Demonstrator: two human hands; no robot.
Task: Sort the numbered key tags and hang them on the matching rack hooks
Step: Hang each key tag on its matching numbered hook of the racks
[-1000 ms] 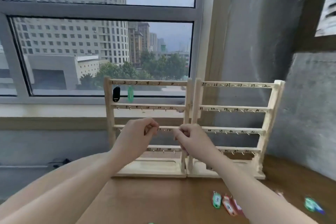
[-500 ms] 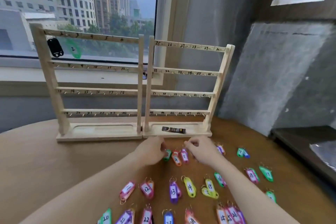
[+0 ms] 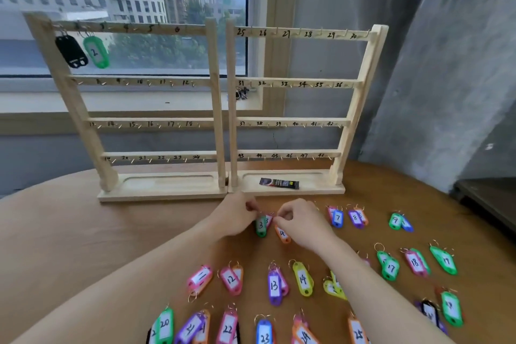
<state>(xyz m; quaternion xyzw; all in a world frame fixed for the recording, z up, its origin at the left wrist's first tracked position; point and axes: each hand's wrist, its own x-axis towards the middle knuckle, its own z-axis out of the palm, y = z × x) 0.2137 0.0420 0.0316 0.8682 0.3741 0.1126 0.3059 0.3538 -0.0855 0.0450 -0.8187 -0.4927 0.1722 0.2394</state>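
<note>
Two wooden racks with numbered hooks stand side by side, the left rack point(image 3: 156, 120) and the right rack point(image 3: 293, 120). On the left rack's top rail hang a black tag point(image 3: 72, 51) and a green tag 2 point(image 3: 96, 51). Just in front of the racks my left hand point(image 3: 237, 216) pinches the top of the green tag 3 point(image 3: 261, 225). My right hand point(image 3: 303, 222) pinches at the ring of the pink tag 3 point(image 3: 269, 219) lying against it. The orange tag 4 point(image 3: 282, 233) lies under my right fingertips. Both tags 3 rest on the table.
Several coloured numbered tags lie in rows on the brown table point(image 3: 83, 246): 7 point(image 3: 337, 218), 8 point(image 3: 355, 218), 9 point(image 3: 396, 221), then 11 to 25 nearer me. A dark sachet point(image 3: 279, 183) lies in the right rack's base tray. A concrete wall stands at the right.
My view dropped from the racks to the table. Both hands came down from the third rail to the tags and closed in on the tags 3.
</note>
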